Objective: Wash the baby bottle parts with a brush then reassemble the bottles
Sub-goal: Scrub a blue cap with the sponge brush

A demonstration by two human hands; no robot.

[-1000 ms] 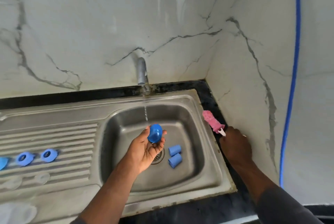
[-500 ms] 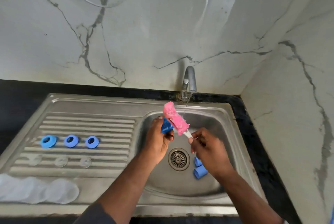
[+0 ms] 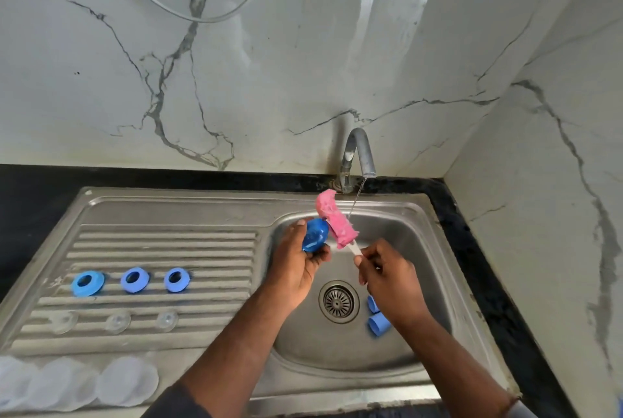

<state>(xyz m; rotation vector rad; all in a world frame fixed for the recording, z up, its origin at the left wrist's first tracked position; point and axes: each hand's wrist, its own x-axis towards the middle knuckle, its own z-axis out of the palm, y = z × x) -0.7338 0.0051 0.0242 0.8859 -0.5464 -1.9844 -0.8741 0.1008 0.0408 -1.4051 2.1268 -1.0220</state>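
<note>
Washing is in hand. The left hand (image 3: pixel 295 266) grips a blue cap (image 3: pixel 315 235) over the sink (image 3: pixel 421 249). The right hand (image 3: pixel 392 274) pinches the handle of the pink brush (image 3: pixel 337 220), whose head is just beside the cap. The next move probably calls for working the brush into the cap. No writing is legible.

Left hand (image 3: pixel 296 264), right hand (image 3: pixel 391 274) close together, fingers curled

From the drain (image 3: pixel 338 301), the tap (image 3: pixel 359 154) stands at twelve o'clock, two caps (image 3: pixel 379 324) lie in the basin (image 3: pixel 421 249) at four, and three rings (image 3: pixel 141 284) sit on the drainboard (image 3: pixel 161 235) at nine, teats (image 3: pixel 117 321) just before them.
</note>
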